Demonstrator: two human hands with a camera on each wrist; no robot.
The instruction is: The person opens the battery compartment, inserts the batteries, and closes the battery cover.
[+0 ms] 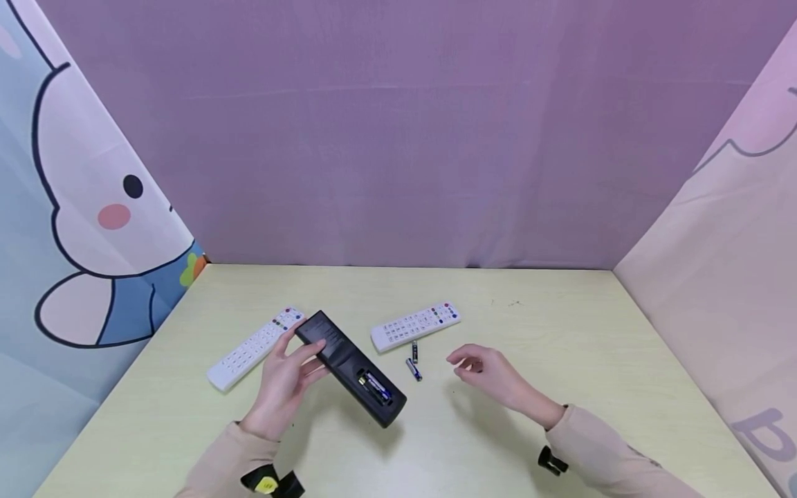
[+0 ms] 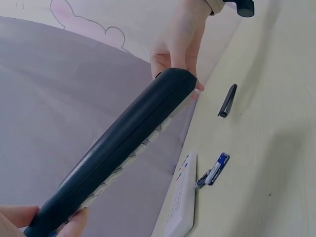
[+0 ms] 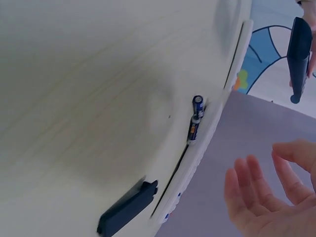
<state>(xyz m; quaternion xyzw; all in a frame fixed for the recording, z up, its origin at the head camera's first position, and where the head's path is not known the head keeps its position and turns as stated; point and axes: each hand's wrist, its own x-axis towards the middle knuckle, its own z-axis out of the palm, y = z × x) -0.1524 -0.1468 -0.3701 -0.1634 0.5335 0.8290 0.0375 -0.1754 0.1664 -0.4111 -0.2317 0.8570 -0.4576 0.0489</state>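
Note:
My left hand (image 1: 289, 380) grips a black remote control (image 1: 349, 366) by its upper end, back side up and tilted above the table. Its battery compartment has no cover on, and battery cells (image 1: 375, 387) lie inside. In the left wrist view the remote (image 2: 118, 148) is edge-on, with pale buttons underneath. My right hand (image 1: 488, 373) hovers to the right, holding nothing; in the right wrist view its fingers (image 3: 244, 182) are loosely bent. Two small batteries (image 1: 414, 369) lie on the table between the hands. A black battery cover (image 3: 127, 210) rests on the tabletop, hidden in the head view.
One white remote control (image 1: 255, 349) lies at the left, partly behind my left hand. Another white remote (image 1: 416, 326) lies behind the loose batteries. The pale table (image 1: 560, 311) meets a purple backdrop (image 1: 398, 173), with printed cloth (image 1: 112, 207) at the left side.

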